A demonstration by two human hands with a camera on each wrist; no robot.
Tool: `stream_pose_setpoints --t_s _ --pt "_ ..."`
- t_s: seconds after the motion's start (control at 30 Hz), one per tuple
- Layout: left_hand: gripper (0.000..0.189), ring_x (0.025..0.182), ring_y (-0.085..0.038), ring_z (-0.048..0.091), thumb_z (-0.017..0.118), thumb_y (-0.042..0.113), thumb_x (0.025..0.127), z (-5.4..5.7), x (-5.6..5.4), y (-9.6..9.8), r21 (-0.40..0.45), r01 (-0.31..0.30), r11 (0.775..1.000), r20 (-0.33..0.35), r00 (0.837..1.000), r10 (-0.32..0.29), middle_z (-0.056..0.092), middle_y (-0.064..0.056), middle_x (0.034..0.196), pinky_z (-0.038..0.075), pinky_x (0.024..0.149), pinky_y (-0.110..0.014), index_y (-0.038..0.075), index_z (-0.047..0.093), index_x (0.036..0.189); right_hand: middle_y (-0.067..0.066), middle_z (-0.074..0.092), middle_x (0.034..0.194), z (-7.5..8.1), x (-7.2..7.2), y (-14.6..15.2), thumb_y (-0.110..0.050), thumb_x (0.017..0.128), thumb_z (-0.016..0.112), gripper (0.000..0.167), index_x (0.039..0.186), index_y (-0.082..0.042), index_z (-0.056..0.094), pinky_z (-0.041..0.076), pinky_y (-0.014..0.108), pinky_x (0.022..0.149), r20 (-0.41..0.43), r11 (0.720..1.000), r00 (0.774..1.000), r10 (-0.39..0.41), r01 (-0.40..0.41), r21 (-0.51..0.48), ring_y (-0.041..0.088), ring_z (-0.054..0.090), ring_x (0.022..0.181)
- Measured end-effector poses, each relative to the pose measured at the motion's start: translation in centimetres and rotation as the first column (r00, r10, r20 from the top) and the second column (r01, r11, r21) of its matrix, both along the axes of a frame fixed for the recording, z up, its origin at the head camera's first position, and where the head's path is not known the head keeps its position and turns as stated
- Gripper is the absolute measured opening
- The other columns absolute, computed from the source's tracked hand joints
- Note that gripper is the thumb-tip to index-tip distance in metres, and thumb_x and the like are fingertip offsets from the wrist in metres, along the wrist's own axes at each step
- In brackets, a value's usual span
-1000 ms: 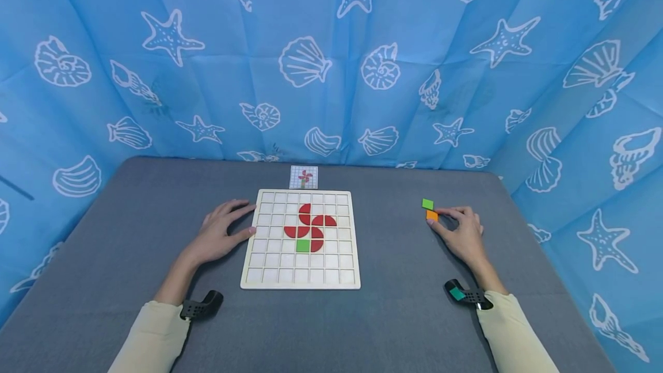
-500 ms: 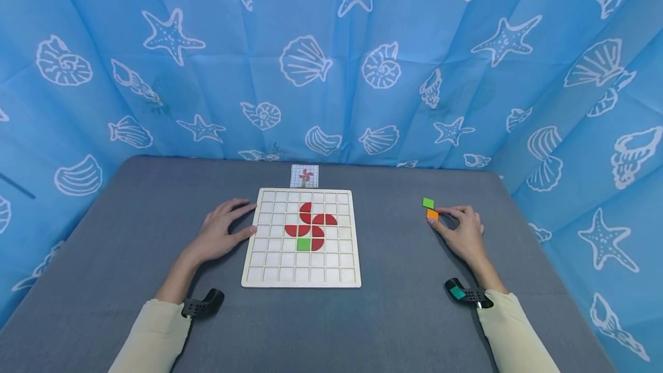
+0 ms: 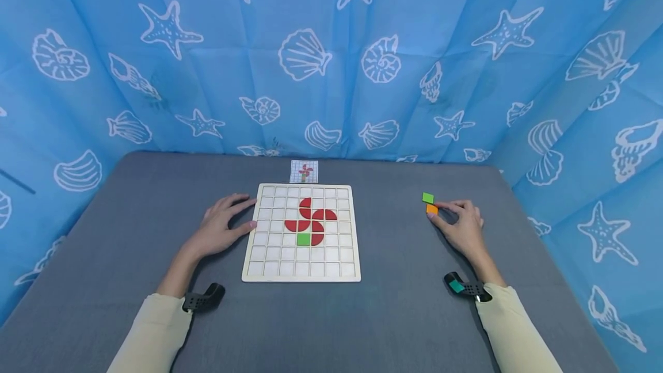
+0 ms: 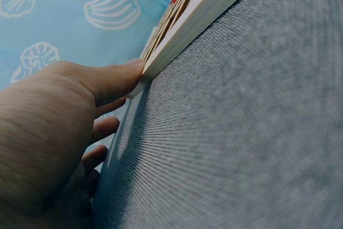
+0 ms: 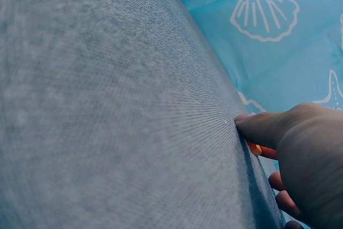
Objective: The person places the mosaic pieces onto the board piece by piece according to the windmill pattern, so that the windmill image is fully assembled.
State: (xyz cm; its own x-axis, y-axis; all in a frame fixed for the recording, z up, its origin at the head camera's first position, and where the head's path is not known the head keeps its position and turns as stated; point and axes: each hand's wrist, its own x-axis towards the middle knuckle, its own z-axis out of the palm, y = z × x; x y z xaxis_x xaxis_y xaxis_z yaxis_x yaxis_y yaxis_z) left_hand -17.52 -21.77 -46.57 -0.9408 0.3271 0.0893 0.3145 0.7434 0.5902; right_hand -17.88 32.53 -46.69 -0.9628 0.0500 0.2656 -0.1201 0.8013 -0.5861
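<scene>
A pale square grid board [image 3: 331, 255] lies on the table in the head view. Several red pieces [image 3: 305, 212] form a pinwheel on it, with one green square tile [image 3: 303, 239] below. My left hand [image 3: 216, 230] touches the board's left edge with its thumb and fingertips. On the right, my right hand [image 3: 463, 227] pinches an orange square tile [image 3: 432, 209] between thumb and forefinger, low at the tabletop. Just behind that tile lies another green square tile [image 3: 427, 197]. In the right wrist view the thumb partly hides the orange tile [image 5: 254, 148].
Behind the board lies a small card [image 3: 304, 171] printed with a grid and a red and green pinwheel. A grey cloth covers the table [image 3: 393, 315]. Blue curtains [image 3: 342, 96] with white shells and starfish hang at the back and sides.
The whole head view has slid slightly upward in the picture. Both hands, the board and the tiles keep their places relative to each other.
</scene>
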Motion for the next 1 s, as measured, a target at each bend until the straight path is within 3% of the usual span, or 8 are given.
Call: stream_pose_setpoints --t_s 0.53,1.0 --pt "0.062 0.148 -0.047 0.02 0.067 0.039 0.099 -0.6 0.1 -0.2 0.011 -0.008 1.0 0.0 1.0 0.008 0.038 -0.02 0.156 0.012 0.11 -0.072 0.009 0.05 0.151 0.03 0.048 0.122 -0.2 0.0 -0.4 -0.016 0.091 0.078 0.034 0.116 0.005 0.07 0.021 0.068 0.094 -0.002 1.0 1.0 -0.02 0.02 0.015 0.049 0.039 0.11" --pt "0.06 0.147 -0.048 0.022 0.067 0.037 0.099 0.1 0.0 0.1 0.0 -0.016 1.0 -0.01 1.0 0.016 0.039 -0.021 0.155 0.014 0.109 -0.072 0.008 0.051 0.15 0.029 0.053 0.12 1.3 -0.1 -0.2 -0.019 0.094 0.076 0.035 0.116 0.006 0.07 0.023 0.068 0.094 -0.007 1.0 1.0 0.009 -0.009 0.013 0.047 0.047 0.111"
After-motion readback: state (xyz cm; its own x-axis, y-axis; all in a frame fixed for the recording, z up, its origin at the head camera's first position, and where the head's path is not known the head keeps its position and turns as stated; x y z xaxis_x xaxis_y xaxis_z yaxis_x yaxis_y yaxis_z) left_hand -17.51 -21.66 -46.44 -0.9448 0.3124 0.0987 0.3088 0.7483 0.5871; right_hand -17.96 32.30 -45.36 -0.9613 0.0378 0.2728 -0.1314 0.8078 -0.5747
